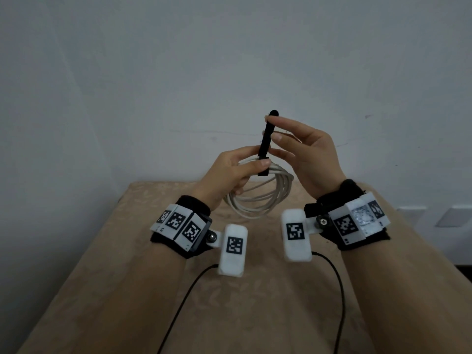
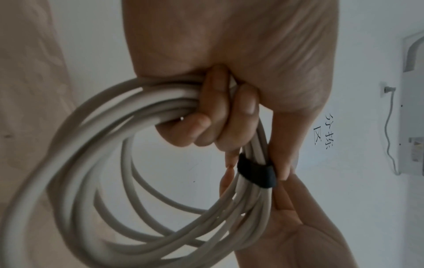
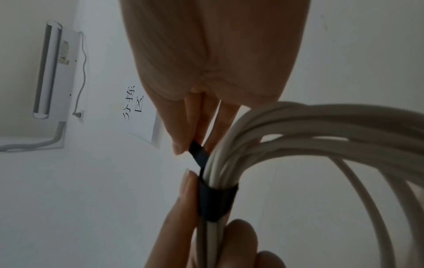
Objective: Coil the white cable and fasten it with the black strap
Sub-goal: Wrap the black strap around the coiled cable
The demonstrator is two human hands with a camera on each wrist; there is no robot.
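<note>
The white cable (image 1: pixel 258 198) hangs in several loops in the air above the table, gathered at the top in my left hand (image 1: pixel 240 169). My left fingers (image 2: pixel 213 116) curl round the bundled strands (image 2: pixel 137 112). The black strap (image 1: pixel 265 141) wraps the bundle (image 2: pixel 255 173) just beside my left thumb, and its free end stands upright. My right hand (image 1: pixel 283 136) pinches that free end (image 3: pixel 198 152) between thumb and fingers and holds it up above the coil (image 3: pixel 298 137). The wrapped band (image 3: pixel 216 203) sits close round the strands.
A table under a tan patterned cloth (image 1: pixel 127 290) lies below my hands, against a pale wall (image 1: pixel 229 60). Two black wires (image 1: pixel 337 290) run from the wrist cameras toward me. A paper sign (image 3: pixel 137 116) hangs on the wall.
</note>
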